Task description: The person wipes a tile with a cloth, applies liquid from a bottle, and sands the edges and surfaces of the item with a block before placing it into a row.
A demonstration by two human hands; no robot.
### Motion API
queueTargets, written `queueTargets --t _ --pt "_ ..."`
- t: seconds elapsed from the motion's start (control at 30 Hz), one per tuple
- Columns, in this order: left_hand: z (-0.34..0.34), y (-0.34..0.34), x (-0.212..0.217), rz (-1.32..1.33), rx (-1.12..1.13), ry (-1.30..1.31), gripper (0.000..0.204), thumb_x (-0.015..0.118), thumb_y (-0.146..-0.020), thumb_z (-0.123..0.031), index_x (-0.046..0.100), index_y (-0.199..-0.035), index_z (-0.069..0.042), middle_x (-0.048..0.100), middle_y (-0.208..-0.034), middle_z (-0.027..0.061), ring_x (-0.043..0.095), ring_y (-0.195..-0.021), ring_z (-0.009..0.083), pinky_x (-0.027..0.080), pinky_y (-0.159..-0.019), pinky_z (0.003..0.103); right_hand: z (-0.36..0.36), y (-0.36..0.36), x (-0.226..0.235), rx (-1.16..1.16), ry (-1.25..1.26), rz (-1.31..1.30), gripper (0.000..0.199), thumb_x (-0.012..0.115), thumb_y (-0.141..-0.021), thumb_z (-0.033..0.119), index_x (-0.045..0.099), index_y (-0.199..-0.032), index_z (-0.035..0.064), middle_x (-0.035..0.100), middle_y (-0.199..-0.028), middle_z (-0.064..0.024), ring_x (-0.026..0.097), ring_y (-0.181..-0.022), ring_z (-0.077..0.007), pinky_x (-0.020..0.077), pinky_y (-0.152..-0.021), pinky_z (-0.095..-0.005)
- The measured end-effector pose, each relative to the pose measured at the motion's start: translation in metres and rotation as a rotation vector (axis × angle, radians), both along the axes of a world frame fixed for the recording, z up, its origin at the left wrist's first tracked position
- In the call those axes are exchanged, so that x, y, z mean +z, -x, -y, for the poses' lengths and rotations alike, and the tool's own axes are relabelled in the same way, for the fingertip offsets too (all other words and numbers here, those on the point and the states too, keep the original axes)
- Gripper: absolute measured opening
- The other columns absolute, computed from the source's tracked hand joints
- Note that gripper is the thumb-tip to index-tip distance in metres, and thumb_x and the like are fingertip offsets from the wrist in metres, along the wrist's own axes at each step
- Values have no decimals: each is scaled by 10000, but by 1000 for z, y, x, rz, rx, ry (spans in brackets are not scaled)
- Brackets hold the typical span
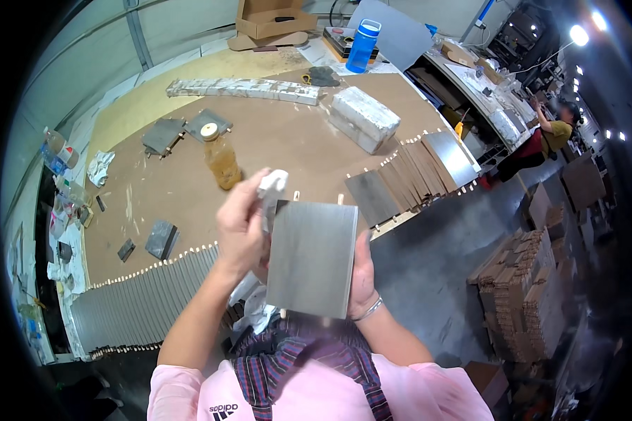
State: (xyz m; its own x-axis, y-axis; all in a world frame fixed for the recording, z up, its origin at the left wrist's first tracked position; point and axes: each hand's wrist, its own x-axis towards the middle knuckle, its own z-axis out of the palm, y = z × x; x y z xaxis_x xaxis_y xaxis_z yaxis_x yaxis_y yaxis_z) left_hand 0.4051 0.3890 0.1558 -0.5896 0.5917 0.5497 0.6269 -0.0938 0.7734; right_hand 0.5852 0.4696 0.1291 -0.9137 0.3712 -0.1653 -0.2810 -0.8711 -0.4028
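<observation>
A flat grey wooden panel (312,259) with short dowels out of its top and bottom edges is held in front of my chest. My right hand (362,281) grips it by the right edge. At its upper left, my left hand (240,224) is closed on a crumpled white cloth (274,184) beside the panel's edge. Just beyond my left hand stands a bottle of amber liquid (221,163) with a pale cap. A long row of similar doweled panels (147,298) lines the table's near left edge, and more panels (414,175) lean together at the right.
On the brown table (281,137) lie a white-stained block (365,118), a long stained strip (242,91) and small grey pieces (163,238). A blue water bottle (363,48) stands behind. Stacked cardboard (519,298) is on the floor at right; a person (551,133) works beyond.
</observation>
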Motion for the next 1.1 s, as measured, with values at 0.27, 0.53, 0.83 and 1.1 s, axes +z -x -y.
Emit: queueTargets --t 0.27,0.53,0.83,1.1 --pt "20 -69 18 -657 -493 163 454 649 -659 -32 699 -1102 -118 647 -1183 48 592 -908 251 477 -851 386 -19 18 -25 167 237 -194 678 328 -971 596 533 -1247 12 617 -1168 -170 632 -1044 -286 528 -920 -388" --pt "24 -66 1 -547 -487 105 481 612 -631 -20 694 -1102 -75 660 -1181 29 582 -906 253 453 -834 373 -15 20 -30 182 219 -195 617 337 -989 541 503 -1304 37 600 -1218 -144 604 -1102 -266 489 -986 -393" --pt "13 -44 -2 -667 -318 131 434 644 -667 -99 689 -1099 -103 621 -1240 -2 573 -999 243 431 -847 416 -8 27 -40 120 281 -161 629 335 -988 554 504 -1289 28 581 -1234 -148 598 -1106 -250 493 -976 -382" --pt "7 -15 1 -638 -319 83 315 591 -716 -53 727 -1000 -53 692 -1123 61 601 -910 267 437 -837 407 1 32 -13 107 209 -46 606 258 -1012 511 474 -1337 47 585 -1238 -157 604 -1110 -248 484 -990 -384"
